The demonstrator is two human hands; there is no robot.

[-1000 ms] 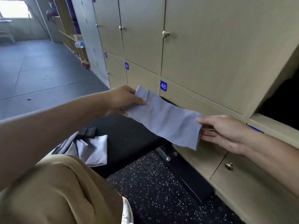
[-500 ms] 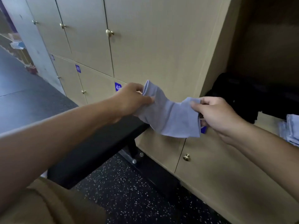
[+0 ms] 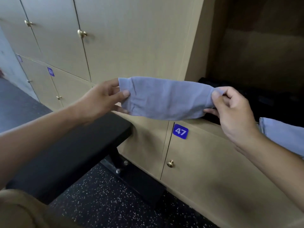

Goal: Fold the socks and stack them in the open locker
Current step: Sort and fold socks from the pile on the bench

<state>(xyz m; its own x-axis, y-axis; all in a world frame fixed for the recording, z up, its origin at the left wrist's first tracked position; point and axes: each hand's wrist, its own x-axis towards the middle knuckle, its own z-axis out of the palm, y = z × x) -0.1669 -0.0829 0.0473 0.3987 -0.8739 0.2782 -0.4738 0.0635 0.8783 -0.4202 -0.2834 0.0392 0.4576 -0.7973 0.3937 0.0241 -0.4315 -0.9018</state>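
while stretched between both hands, sock [image 3: 166, 99] held w/ long axis running left-right, nearly level, right end a bit lower; pale grey-blue knit, soft, flat band shape w/ light creases, lower edge sagging in a shallow curve. left hand [image 3: 102, 97] pinching left end, thumb on front face, fingers behind. right hand [image 3: 233, 109] pinching right end, cloth bunched narrow betw. thumb and curled fingers. which end is toe or cuff: can't tell. hanging in air in front of tan locker fronts, just left of the open locker [image 3: 256, 55], not touching any of it. inside locker: dark interior, black soft item [image 3: 246, 96] at back, details unclear; pale blue folded cloth [image 3: 283, 134] on its floor at right, behind right forearm. below sock: closed door w/ blue "47" tag [image 3: 180, 131] and round brass knob [image 3: 170, 164]. black padded bench [image 3: 69, 152] under left forearm, matte, rounded corner. dark speckled rubber floor [image 3: 102, 199]. fronts smooth, wood-look laminate.
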